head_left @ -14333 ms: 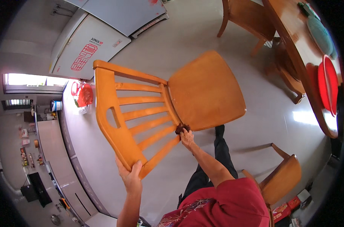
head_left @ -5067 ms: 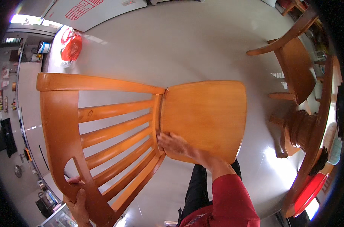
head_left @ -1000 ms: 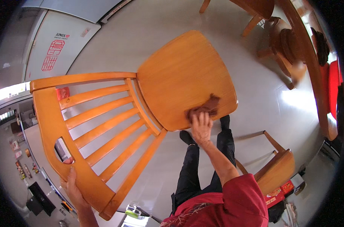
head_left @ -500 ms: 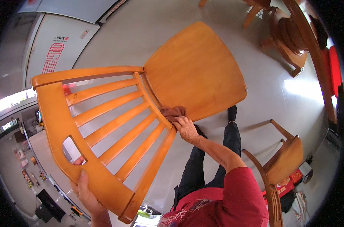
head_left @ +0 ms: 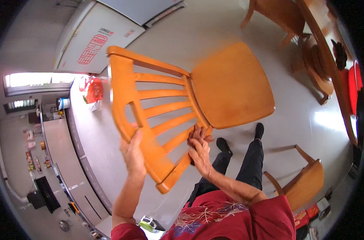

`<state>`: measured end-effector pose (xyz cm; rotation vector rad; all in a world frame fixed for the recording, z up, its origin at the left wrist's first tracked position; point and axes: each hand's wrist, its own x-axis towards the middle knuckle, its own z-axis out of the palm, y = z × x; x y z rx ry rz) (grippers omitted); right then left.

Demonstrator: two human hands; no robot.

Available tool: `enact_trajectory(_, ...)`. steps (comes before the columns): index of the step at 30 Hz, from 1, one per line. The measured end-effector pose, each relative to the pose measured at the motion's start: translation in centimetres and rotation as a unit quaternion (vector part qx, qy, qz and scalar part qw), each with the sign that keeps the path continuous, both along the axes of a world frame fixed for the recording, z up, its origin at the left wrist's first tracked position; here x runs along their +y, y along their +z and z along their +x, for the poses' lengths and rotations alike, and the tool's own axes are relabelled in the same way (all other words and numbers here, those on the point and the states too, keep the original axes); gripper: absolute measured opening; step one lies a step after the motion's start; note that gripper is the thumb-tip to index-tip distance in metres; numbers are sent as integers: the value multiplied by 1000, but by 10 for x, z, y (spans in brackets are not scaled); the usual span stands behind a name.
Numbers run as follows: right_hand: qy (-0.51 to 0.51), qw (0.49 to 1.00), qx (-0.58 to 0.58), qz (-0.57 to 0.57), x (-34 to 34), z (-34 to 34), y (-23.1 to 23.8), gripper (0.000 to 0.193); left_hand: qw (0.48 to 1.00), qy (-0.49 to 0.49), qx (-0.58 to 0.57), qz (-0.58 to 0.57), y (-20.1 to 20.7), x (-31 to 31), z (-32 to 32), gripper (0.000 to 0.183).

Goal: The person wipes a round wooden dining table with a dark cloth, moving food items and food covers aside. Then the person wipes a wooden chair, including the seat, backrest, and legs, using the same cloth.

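Pale, shiny floor point(head_left: 182, 42) spreads through the room, and over it a person in a red top point(head_left: 218, 214) handles a wooden chair point(head_left: 234, 88). The right hand point(head_left: 200, 155) has its fingers closed on a bunched brown cloth point(head_left: 198, 135), held against the near side of the backrest point(head_left: 166, 109), close to the seat. The left hand point(head_left: 133, 154) grips the broad top rail point(head_left: 124, 88) beside its slot, thumb across the front; its other fingers are mostly hidden behind. From where I stand, the chair's backrest is to the left and its seat to the right, just beyond the person's feet. Near right sits a second chair point(head_left: 304, 186); far right, a third chair point(head_left: 284, 17) stands by a wooden surface point(head_left: 317, 33) carrying a red basin point(head_left: 353, 86). Farther left are a red plastic bag point(head_left: 93, 90) and, beyond it, a white freezer point(head_left: 98, 30).
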<state>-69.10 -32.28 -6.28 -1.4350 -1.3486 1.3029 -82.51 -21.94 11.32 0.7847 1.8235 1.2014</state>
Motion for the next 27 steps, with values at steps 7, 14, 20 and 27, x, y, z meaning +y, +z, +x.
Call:
enact_trajectory(7,96,980,159,76,-9,11,145,46,983,1,-170,63,1,-1,-3,37)
enact_trajectory(14,219,890,95,389,50,-18,169,35,875,-119,-446,147,34,-25,8,76)
enact_trajectory(20,70,932,61,350,104,-62,161,20,873,-26,-459,164,18,-29,-7,75)
enact_trajectory(27,-34,978,131,162,87,-70,101,22,908,-190,-357,112,11,-18,-19,61)
